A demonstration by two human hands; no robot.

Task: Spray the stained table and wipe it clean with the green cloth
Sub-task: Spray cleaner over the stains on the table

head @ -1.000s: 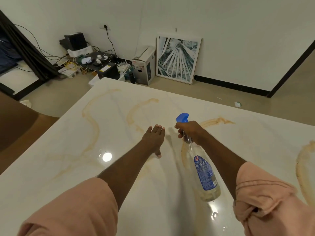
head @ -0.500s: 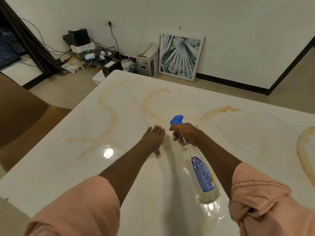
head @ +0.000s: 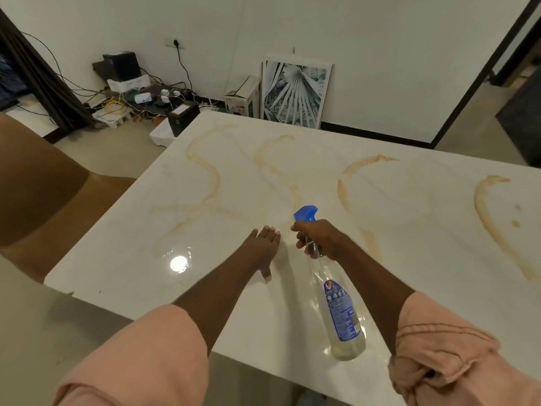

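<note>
Head view: blue label on the clear plastic spray bottle with blue trigger head (head: 330, 291) is too small to read; the right hand (head: 320, 239) clamps its neck at frame centre. Left hand (head: 261, 246) rests flat, fingers spread, on the glossy white marble table (head: 409, 235) with brown stain streaks (head: 494, 227)

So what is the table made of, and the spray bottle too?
The table looks like polished marble or a marble-look slab: white, faintly veined, glossy enough to mirror a ceiling light. The spray bottle in the right hand looks like clear plastic, since you can see through it, with a solid blue plastic nozzle.
</note>
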